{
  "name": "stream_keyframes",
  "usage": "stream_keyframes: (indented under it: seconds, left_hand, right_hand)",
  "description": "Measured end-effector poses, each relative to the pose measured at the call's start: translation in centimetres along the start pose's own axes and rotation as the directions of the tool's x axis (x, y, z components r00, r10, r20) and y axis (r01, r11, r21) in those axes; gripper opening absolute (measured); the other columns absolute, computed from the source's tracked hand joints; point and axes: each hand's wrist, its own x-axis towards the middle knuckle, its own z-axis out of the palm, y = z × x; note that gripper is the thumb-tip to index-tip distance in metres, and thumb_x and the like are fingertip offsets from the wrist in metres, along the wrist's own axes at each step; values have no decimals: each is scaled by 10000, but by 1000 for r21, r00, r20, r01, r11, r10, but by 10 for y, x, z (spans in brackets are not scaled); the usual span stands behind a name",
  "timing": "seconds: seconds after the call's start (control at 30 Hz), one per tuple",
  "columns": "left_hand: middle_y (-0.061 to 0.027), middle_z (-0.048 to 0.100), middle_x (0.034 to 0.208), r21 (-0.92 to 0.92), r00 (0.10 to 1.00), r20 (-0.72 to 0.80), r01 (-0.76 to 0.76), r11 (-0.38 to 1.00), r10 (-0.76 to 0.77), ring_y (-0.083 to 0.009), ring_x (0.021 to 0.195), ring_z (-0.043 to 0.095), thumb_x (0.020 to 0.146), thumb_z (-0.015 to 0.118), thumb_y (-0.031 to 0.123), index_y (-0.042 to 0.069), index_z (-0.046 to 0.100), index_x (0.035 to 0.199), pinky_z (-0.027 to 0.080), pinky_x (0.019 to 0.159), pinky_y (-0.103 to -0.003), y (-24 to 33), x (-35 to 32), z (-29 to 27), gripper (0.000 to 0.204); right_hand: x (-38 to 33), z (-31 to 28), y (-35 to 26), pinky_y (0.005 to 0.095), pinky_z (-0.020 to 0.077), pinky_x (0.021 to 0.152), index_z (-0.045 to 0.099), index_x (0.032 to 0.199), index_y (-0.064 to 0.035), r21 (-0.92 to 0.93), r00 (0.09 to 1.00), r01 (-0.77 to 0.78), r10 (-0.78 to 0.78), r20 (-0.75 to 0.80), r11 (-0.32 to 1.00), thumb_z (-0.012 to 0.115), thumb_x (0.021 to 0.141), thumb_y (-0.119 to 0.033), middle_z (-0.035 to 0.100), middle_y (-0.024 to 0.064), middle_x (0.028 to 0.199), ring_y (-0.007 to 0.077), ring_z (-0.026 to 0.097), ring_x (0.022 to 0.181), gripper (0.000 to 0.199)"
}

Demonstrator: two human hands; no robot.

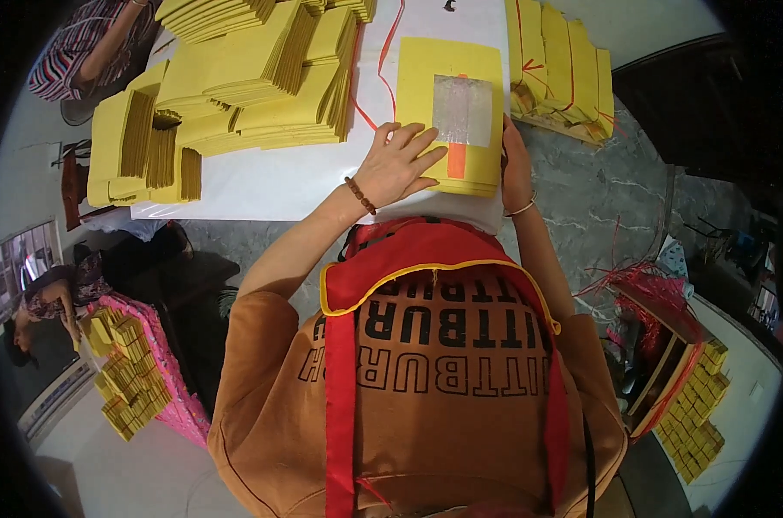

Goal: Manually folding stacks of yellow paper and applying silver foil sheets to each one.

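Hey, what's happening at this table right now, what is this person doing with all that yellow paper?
A person in a brown shirt and red apron stands at a white table. Their left hand lies flat on a small stack of yellow paper sheets, whose top sheet carries a silvery foil square with an orange strip below it. Their right hand grips the stack's right edge. Larger fanned piles of yellow sheets cover the table's left side, and bundles tied with red string sit at the right. Other people work nearby.
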Motion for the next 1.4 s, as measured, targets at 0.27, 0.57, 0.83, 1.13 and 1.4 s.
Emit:
stream_keyframes:
  seconds: [0.27,0.57,0.83,1.13,1.4]
  left_hand:
    - [-215,530,1168,302,986,74,-166,939,151,-309,1037,540,758,617,198,10,520,1186,469,843,-383,4,5,11,477]
    - [-200,582,1034,185,989,9,-145,972,146,-307,931,597,761,585,150,24,515,1188,519,753,-362,5,9,6,451]
    - [-178,528,1124,178,934,112,-354,918,339,-265,877,608,771,587,150,124,496,1232,540,673,-324,-6,13,-11,471]
    - [-115,528,1147,273,930,17,-358,893,367,-199,902,555,754,548,134,176,528,1219,485,697,-297,-7,9,-11,468]
    - [-53,525,1134,321,912,0,-389,864,411,-157,855,492,750,536,110,169,488,1270,412,700,-272,2,2,-1,526]
  right_hand:
    - [-7,-8,4,323,351,964,375,1346,-10,-113,994,-55,44,-96,992,368,968,-348,453,79,1316,168,443,1171,507]
    - [-14,-13,13,337,345,970,381,1342,-14,-93,997,-8,1,-83,996,363,964,-382,449,85,1324,183,428,1202,529]
    - [-18,-10,8,311,358,959,407,1327,-19,-81,992,-56,46,-120,995,369,968,-347,482,81,1289,167,461,1168,488]
    - [-25,-7,24,283,376,974,413,1311,3,-109,989,18,-33,-141,994,418,920,-33,501,99,1270,181,483,1152,393]
    - [-25,-10,28,293,391,965,408,1317,-3,-113,990,55,-69,-121,992,435,917,-34,490,104,1284,193,483,1152,402]
